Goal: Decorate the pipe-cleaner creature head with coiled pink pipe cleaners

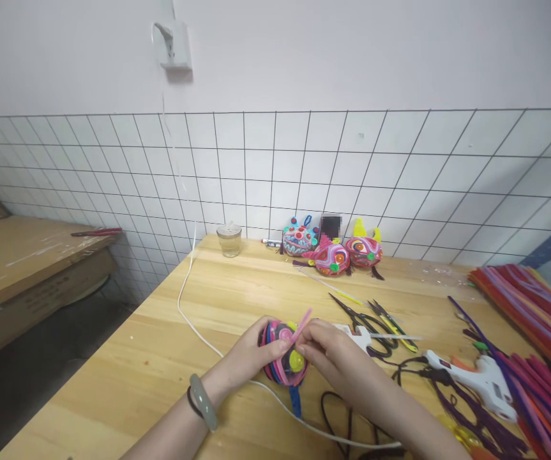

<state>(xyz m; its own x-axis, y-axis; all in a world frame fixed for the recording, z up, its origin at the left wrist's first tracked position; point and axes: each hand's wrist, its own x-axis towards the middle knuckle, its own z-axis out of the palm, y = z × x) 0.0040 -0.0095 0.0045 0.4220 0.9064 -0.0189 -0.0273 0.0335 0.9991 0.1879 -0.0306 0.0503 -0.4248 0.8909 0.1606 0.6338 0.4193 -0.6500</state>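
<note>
A round craft ball [275, 367] wound with pink, blue and dark strips sits in my left hand [260, 348], its thumb pressed on the front. A yellow round piece [297, 361] shows on its face, and a blue strip [295, 401] hangs from the bottom. The fingertips of my right hand [323, 348] pinch a pink pipe cleaner [304, 322] at the ball's upper right, one end sticking up. Both hands are close together over the table. The ball's far side is hidden by my left fingers.
Finished-looking colourful ornaments [332, 257] stand by the tiled wall, near a glass cup [229, 241]. Black scissors [368, 326], yellow-handled pliers [397, 329] and a white glue gun [479, 380] lie right. Pipe cleaners [538, 383] fill the right edge. A white cable [186, 300] crosses the table [155, 358].
</note>
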